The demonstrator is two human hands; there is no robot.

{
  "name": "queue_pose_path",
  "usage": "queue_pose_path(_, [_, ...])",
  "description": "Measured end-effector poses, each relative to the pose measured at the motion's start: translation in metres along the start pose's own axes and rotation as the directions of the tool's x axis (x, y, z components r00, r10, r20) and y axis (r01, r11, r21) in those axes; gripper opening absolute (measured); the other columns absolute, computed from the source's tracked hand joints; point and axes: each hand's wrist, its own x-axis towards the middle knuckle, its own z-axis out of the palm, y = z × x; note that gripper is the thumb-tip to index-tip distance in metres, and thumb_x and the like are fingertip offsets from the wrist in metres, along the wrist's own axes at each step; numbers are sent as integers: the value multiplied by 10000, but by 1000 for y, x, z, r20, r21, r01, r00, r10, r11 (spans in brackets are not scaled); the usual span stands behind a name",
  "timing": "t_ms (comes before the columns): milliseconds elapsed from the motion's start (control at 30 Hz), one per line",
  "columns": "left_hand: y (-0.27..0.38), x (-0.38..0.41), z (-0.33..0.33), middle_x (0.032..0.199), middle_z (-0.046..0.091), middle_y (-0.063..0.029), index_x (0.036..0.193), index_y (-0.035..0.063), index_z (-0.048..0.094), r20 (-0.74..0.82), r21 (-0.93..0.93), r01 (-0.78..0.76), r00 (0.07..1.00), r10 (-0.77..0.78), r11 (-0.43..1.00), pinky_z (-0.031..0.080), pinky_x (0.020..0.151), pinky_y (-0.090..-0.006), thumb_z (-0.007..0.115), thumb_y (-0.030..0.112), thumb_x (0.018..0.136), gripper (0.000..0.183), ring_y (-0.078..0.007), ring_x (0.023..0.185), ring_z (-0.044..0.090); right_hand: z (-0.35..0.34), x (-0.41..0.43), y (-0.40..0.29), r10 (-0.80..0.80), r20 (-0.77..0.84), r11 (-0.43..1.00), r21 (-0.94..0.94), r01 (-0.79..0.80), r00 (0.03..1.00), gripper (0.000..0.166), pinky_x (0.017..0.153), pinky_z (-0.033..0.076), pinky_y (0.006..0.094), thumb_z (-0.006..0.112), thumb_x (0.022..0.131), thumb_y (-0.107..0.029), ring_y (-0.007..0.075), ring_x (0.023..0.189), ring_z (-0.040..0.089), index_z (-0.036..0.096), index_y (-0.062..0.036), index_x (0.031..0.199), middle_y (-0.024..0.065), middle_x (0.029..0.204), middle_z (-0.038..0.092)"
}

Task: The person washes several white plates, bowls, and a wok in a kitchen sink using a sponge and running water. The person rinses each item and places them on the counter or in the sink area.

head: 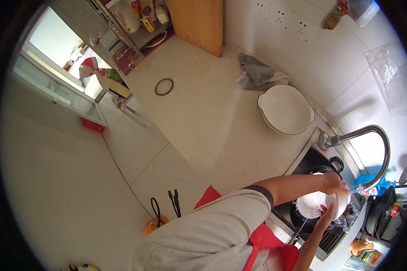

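Observation:
Under the faucet (381, 149), a small white bowl (341, 207) is tilted on its side over the sink (312, 157). My left hand (335, 184) grips its upper edge, close to a thin stream of water. From below, my right hand (325, 214) holds the same bowl, with its fingers at the rim. Just left of it in view, a larger white dish (308, 207) lies in the sink on a black pan (296, 218). A black pot handle (337, 163) sticks up behind my left wrist. Wet plastic film (347, 216) bunches beside the bowl.
A large white two-handled basin (286, 110) stands on the counter (196, 111) near the sink. Grey cloths (257, 73) lie behind it, and a black ring (164, 87) lies farther off. A blue bottle (371, 184) and a dish rack (381, 213) flank the sink. A cupboard door (198, 25) hangs open.

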Motion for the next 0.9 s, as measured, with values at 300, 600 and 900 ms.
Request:
queue_pose_path(300, [-10, 31, 4, 786, 600, -106, 858, 134, 557, 278, 183, 288, 902, -331, 940, 475, 603, -407, 514, 165, 723, 145, -288, 774, 598, 7, -12, 5, -135, -18, 988, 75, 136, 991, 362, 413, 392, 219, 547, 790, -253, 136, 488, 534, 475, 1, 1037, 109, 733, 579])
queue_pose_path(600, [-10, 13, -4, 863, 614, -138, 808, 53, 625, 278, 270, 484, 788, -548, 833, 492, 656, -371, 555, 103, 677, 157, -272, 812, 606, 11, -35, -34, 365, 473, 903, 30, -429, 802, 390, 407, 422, 224, 532, 766, -126, 175, 603, 572, 379, -30, 1111, 142, 838, 571])
queue_pose_path(900, [11, -84, -110, 936, 545, -59, 893, 141, 553, -152, 654, -323, 829, 538, 684, 473, 510, -281, 595, 227, 646, 264, -240, 864, 550, 14, -30, -23, 168, 504, 983, -18, -184, 847, 487, 614, 484, 259, 503, 796, -99, 213, 884, 557, 320, -77, 1247, 119, 1133, 457])
